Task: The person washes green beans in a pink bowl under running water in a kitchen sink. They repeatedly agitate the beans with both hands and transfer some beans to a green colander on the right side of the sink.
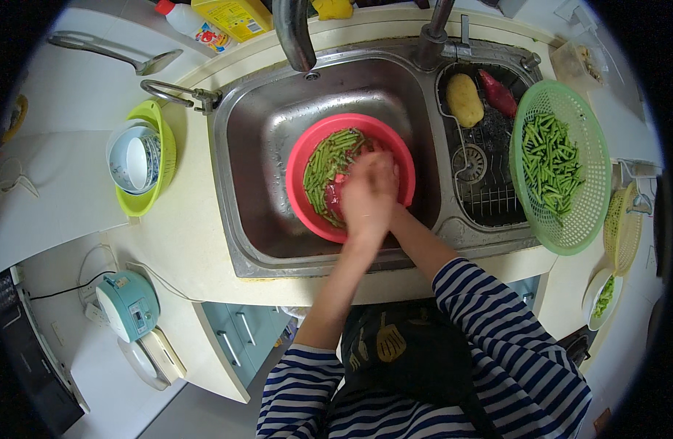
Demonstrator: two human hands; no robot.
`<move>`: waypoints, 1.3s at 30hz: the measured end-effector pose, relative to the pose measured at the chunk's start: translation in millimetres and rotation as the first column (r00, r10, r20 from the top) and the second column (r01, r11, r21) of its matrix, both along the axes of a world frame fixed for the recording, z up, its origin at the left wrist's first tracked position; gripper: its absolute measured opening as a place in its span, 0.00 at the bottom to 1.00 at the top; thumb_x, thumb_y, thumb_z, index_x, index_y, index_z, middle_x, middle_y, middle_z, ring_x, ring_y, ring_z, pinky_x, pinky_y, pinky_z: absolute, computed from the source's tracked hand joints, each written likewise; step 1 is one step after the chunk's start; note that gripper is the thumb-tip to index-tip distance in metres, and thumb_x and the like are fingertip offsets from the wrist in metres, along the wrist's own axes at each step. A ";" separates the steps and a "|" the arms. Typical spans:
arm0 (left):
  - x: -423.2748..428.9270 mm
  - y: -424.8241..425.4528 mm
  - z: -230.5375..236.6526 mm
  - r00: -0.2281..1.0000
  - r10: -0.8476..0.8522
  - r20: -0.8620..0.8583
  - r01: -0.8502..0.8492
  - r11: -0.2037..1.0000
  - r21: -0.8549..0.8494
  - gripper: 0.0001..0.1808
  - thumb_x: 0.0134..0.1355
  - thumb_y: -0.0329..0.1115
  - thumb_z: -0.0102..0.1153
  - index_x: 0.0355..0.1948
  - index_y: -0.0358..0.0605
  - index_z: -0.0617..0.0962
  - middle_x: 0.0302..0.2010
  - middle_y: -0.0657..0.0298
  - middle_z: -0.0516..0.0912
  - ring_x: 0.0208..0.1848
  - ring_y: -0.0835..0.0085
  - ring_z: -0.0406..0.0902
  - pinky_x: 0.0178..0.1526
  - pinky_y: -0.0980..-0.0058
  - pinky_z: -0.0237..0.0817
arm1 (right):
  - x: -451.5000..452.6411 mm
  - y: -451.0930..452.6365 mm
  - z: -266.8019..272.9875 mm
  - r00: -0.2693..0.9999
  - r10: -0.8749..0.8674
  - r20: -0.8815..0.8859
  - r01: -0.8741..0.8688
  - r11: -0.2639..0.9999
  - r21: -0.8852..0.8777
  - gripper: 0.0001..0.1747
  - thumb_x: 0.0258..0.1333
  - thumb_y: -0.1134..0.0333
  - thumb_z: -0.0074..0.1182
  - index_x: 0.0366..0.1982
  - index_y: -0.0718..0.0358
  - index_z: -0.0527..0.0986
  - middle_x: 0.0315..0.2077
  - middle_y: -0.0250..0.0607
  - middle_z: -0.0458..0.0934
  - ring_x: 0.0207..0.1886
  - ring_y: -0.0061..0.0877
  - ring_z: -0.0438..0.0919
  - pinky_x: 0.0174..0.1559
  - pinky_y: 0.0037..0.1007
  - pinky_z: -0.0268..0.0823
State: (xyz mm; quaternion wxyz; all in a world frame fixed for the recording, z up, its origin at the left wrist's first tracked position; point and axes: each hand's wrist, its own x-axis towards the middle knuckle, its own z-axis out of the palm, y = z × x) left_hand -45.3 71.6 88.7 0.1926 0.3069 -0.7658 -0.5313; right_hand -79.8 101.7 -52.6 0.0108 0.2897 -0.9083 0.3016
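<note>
A pink plastic basin [296,181] sits in the large steel sink bowl [259,164]. Cut green bean pieces [321,181] fill its left and upper parts, looking wet. My left hand [369,186] is over the basin's right half, blurred by motion. It overlaps my right hand [395,184], of which only a part shows at the basin's right side. Fingers reach down among the beans near the basin's upper right, and what they hold is hidden. Shiny pink basin floor shows just left of the hands.
A green colander [594,164] of cut beans rests at the small sink's right edge. That sink's rack holds a potato [465,100] and a reddish-purple tuber [498,93]. A steel faucet [295,38] overhangs the large bowl. Stacked bowls [133,156] sit in a yellow-green basket [163,181].
</note>
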 end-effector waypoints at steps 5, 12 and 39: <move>-47.1 85.9 88.9 0.753 -0.495 -0.433 0.598 0.790 0.138 0.40 0.57 0.44 0.60 0.65 0.38 0.58 0.62 0.41 0.63 0.64 0.49 0.62 0.63 0.62 0.57 | -3.1 5.1 -29.2 0.929 0.099 0.356 -0.186 0.959 0.216 0.18 0.49 0.78 0.49 0.46 0.67 0.73 0.45 0.46 0.77 0.45 0.41 0.78 0.46 0.38 0.71; -13.3 56.5 -3.6 1.000 -0.004 0.019 0.013 0.871 -0.491 0.19 0.63 0.37 0.53 0.52 0.39 0.73 0.57 0.47 0.69 0.60 0.54 0.65 0.62 0.59 0.54 | -25.2 9.9 -34.3 0.053 0.451 0.891 0.472 0.775 -0.420 0.13 0.56 0.65 0.54 0.43 0.62 0.75 0.38 0.37 0.79 0.38 0.26 0.77 0.41 0.29 0.72; 62.0 -44.2 -154.5 0.930 -0.066 0.362 -0.209 0.715 0.668 0.10 0.61 0.30 0.45 0.44 0.43 0.70 0.26 0.63 0.78 0.22 0.75 0.74 0.19 0.78 0.62 | 10.4 -7.2 -38.7 0.060 0.239 0.969 0.177 0.953 -0.246 0.21 0.56 0.49 0.58 0.40 0.58 0.76 0.26 0.30 0.76 0.24 0.17 0.71 0.24 0.24 0.63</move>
